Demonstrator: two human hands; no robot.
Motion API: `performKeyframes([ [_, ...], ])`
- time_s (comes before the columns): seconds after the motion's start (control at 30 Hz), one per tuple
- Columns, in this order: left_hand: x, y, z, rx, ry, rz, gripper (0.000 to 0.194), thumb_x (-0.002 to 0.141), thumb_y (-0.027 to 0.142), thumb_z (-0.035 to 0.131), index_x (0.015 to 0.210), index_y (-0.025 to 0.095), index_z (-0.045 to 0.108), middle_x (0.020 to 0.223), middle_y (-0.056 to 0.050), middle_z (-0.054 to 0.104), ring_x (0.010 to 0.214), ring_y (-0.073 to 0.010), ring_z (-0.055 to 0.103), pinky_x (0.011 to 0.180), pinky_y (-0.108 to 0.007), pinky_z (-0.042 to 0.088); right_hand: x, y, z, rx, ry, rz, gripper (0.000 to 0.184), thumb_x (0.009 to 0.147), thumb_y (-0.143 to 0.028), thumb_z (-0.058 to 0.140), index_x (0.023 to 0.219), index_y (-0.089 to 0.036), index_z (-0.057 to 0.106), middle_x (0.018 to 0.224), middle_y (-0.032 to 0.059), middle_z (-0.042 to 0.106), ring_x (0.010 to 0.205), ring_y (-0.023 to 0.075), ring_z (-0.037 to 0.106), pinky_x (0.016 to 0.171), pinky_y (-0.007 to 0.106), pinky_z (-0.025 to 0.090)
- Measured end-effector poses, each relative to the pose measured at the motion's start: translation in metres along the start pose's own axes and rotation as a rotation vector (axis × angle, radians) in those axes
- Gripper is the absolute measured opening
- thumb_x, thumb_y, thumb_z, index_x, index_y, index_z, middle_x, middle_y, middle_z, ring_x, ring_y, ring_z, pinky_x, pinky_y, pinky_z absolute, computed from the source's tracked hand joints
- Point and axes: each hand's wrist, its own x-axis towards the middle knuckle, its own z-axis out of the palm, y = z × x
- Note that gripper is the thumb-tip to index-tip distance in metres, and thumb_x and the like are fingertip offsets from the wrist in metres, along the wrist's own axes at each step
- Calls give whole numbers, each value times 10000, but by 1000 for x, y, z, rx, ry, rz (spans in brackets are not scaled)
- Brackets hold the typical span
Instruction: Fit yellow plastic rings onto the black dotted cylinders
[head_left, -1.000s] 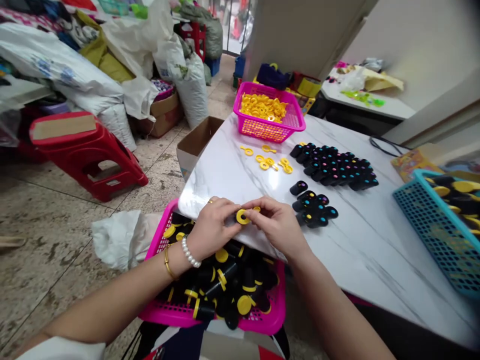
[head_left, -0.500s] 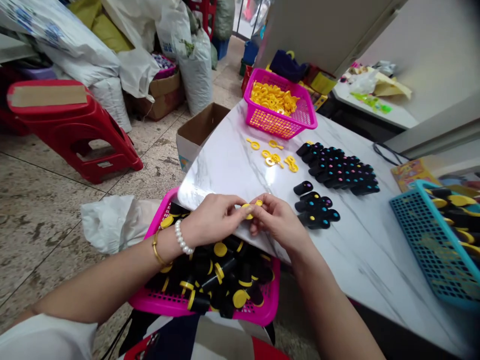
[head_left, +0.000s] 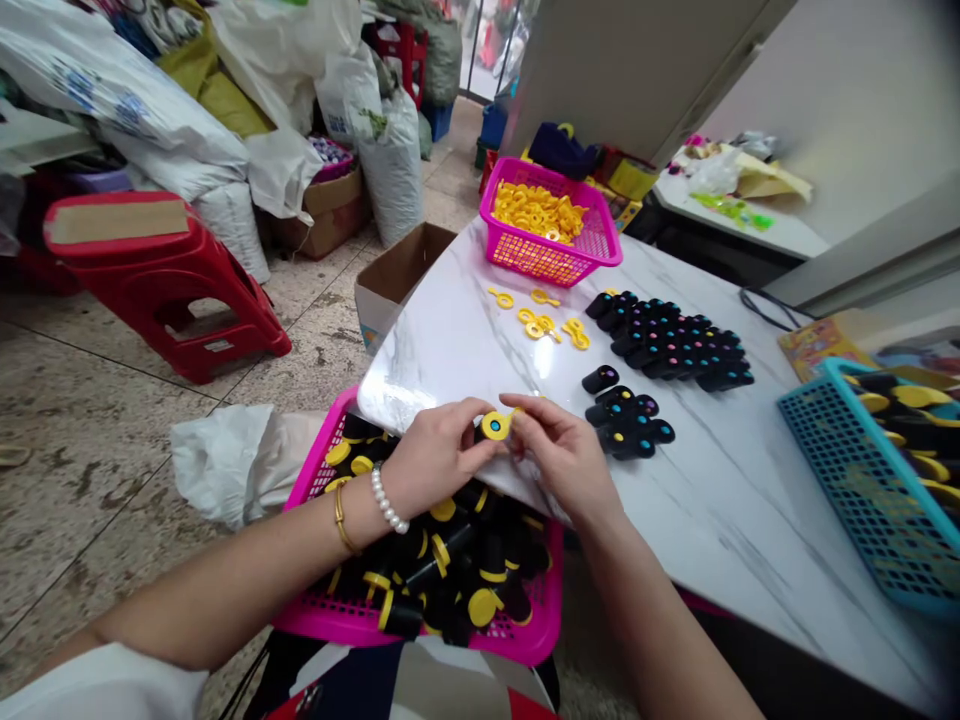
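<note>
Over the table's near edge, my left hand [head_left: 442,442] grips a small black tube, mostly hidden by the fingers. On the tube's end sits a yellow ring cap [head_left: 496,426] with a blue dot in its middle. My right hand [head_left: 559,450] pinches the tab of that cap between thumb and forefinger. Beneath my hands a pink basket [head_left: 551,630] holds many black tubes with yellow caps. Loose yellow ring caps [head_left: 536,325] lie on the white table [head_left: 442,340]. To their right stand black tubes [head_left: 634,425] with coloured dots, in a small group and a larger block [head_left: 675,340].
A second pink basket [head_left: 551,262] full of yellow caps stands at the table's far end. At the right is a blue basket [head_left: 862,490] of capped tubes. A red stool [head_left: 165,280], a cardboard box [head_left: 397,285] and white sacks [head_left: 397,165] stand on the floor.
My hands have turned the piece so its yellow ring and blue dot face up toward me. The right fingers have shifted onto the tab. The view has tilted slightly.
</note>
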Motion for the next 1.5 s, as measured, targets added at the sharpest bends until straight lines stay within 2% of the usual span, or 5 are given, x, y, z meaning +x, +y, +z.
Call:
performKeyframes([
  [0.3, 8, 0, -6, 70, -83, 42, 122, 811, 274, 635, 889, 195, 686, 644, 31, 532, 609, -103, 487, 587, -221, 346, 29, -14, -15, 5, -464, 273, 288, 789, -380, 661, 982, -176, 602, 507, -99, 429, 363, 27, 280, 342, 160, 188],
  [0.7, 10, -4, -5, -2, -119, 19, 130, 805, 232, 631, 918, 201, 690, 670, 36, 561, 603, -88, 485, 595, -218, 353, 36, -15, -23, 17, -657, 311, 379, 884, -422, 527, 1158, -160, 534, 527, -66, 502, 370, 52, 415, 369, 161, 325],
  [1.03, 10, 3, -4, 35, -100, 21, 188, 810, 239, 611, 984, 174, 640, 720, 17, 569, 647, -108, 505, 615, -225, 374, 23, -14, -4, -135, -446, 157, 233, 840, -345, 568, 1008, -183, 556, 495, -101, 408, 420, 54, 308, 396, 169, 208],
  [1.3, -54, 7, -26, 317, -451, 35, 266, 822, 255, 578, 1087, 242, 559, 950, -15, 612, 813, -175, 598, 692, -271, 437, -21, 11, -20, -911, 370, -405, 244, 892, -337, 531, 1045, -172, 625, 811, 37, 589, 652, 133, 549, 576, 241, 392],
  [1.5, -56, 13, -28, 364, -510, 123, 441, 809, 417, 624, 1205, 252, 519, 963, -27, 633, 768, -166, 628, 650, -253, 457, -20, 17, -18, -1381, 287, -304, 207, 877, -357, 557, 951, -181, 639, 897, 72, 604, 757, 203, 577, 589, 284, 412],
])
